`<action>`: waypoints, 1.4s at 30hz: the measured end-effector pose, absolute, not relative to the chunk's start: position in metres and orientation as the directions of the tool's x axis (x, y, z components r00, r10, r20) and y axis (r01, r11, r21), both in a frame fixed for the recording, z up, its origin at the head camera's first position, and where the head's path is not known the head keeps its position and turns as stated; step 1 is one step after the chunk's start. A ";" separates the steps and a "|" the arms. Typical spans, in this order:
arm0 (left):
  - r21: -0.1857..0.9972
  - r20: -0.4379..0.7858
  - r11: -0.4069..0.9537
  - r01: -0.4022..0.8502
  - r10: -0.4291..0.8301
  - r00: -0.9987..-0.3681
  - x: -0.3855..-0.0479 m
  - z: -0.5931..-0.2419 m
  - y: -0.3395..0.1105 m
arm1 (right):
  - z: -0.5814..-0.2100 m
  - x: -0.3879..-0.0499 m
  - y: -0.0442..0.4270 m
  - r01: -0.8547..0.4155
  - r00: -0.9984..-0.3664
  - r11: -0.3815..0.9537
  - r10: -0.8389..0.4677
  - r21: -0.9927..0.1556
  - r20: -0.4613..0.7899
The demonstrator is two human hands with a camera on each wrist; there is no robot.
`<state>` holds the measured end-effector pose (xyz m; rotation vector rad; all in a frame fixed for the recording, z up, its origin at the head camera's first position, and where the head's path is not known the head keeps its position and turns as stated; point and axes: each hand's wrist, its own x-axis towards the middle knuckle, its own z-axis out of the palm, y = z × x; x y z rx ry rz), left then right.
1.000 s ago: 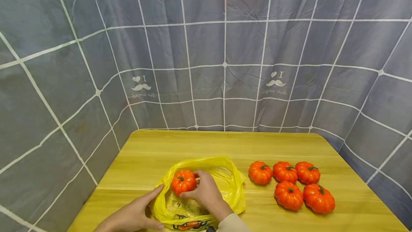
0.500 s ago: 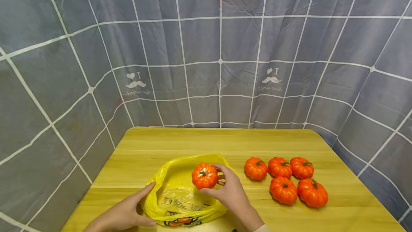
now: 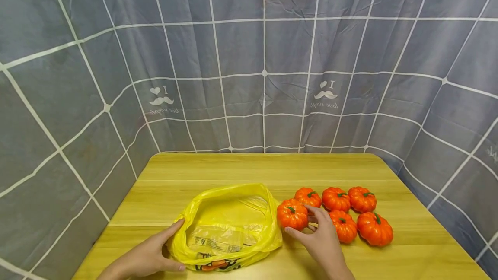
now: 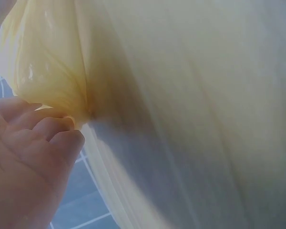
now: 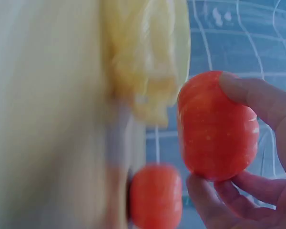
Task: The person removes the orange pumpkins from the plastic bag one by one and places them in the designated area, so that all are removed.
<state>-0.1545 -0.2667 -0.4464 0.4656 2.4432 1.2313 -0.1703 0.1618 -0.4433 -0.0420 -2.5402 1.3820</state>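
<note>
An orange toy pumpkin [image 3: 292, 214] with a green stem is held by my right hand [image 3: 321, 238], just right of a yellow plastic bag. In the right wrist view, the thumb [image 5: 245, 93] lies on one side of this pumpkin [image 5: 217, 126] and bent fingers on the other. The plastic bag [image 3: 274, 228] sits with its mouth spread wide, printed film showing inside. My left hand [image 3: 149, 252] holds the bag's left side, index finger along the rim and thumb at the front. In the left wrist view, its bent fingers [image 4: 52, 129] press into the bag's film [image 4: 47, 62].
Several more orange toy pumpkins stand in two rows on the right, among them a front one [image 3: 375, 229] and a back one [image 3: 362, 199]. The wooden table [image 3: 218, 167] carries everything. A grey curtain [image 3: 288, 55] with white lines surrounds it.
My right hand has lifted the pumpkin out of the bag and carried it right, past the bag's right edge. The left hand stays at the bag's left side.
</note>
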 end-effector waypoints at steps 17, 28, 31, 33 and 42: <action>0.808 -0.168 0.575 0.131 0.438 -0.883 -0.154 -0.447 -0.268 | -0.455 -0.164 0.183 -0.070 -0.958 0.818 0.103 -0.571 0.266; 0.814 -0.185 0.570 0.112 0.438 -0.880 -0.152 -0.447 -0.270 | -0.453 -0.157 0.184 -0.078 -0.952 0.870 0.080 -0.486 0.297; 0.813 -0.189 0.572 0.110 0.437 -0.879 -0.152 -0.447 -0.270 | -0.453 -0.156 0.184 -0.082 -0.951 0.876 0.074 -0.476 0.300; 0.814 -0.191 0.570 0.108 0.439 -0.878 -0.152 -0.446 -0.270 | -0.453 -0.155 0.184 -0.093 -0.950 0.875 0.064 -0.474 0.305; 0.820 -0.192 0.562 0.105 0.444 -0.875 -0.152 -0.447 -0.270 | -0.460 -0.153 0.182 -0.144 -0.930 0.873 0.041 -0.466 0.365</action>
